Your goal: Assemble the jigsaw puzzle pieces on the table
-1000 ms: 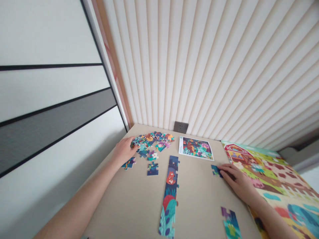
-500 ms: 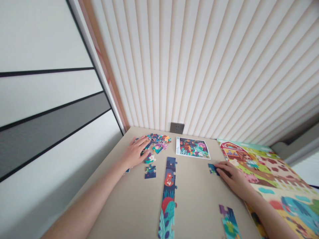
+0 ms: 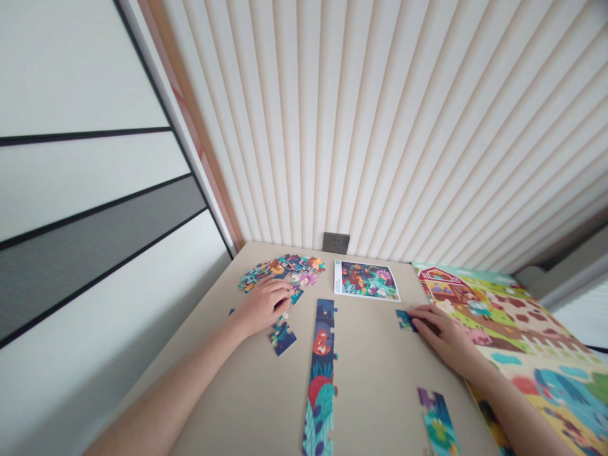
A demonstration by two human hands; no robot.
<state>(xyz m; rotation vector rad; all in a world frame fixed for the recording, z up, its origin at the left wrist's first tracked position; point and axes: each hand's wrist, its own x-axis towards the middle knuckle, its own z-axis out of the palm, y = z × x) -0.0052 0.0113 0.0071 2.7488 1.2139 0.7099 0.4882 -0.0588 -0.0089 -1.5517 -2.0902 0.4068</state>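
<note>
My left hand (image 3: 264,305) rests palm down with its fingers curled on loose puzzle pieces just below the pile of loose pieces (image 3: 285,268) at the table's far left. A dark blue piece (image 3: 282,338) lies tilted by its fingertips. My right hand (image 3: 443,334) lies flat on the table, its fingertips touching a small blue piece (image 3: 405,320). Between the hands runs a long joined strip of pieces (image 3: 321,373). The printed reference picture (image 3: 365,281) lies beyond it.
A short joined section (image 3: 437,425) lies near the table's front right. A large farm-scene puzzle board (image 3: 503,335) covers the right side. A wall socket (image 3: 335,242) sits in the ribbed wall behind the beige table (image 3: 375,380).
My left hand has drawn back from the pile toward me, onto the pieces below it; the dark blue piece now lies tilted. My right hand has stayed on the small blue piece.
</note>
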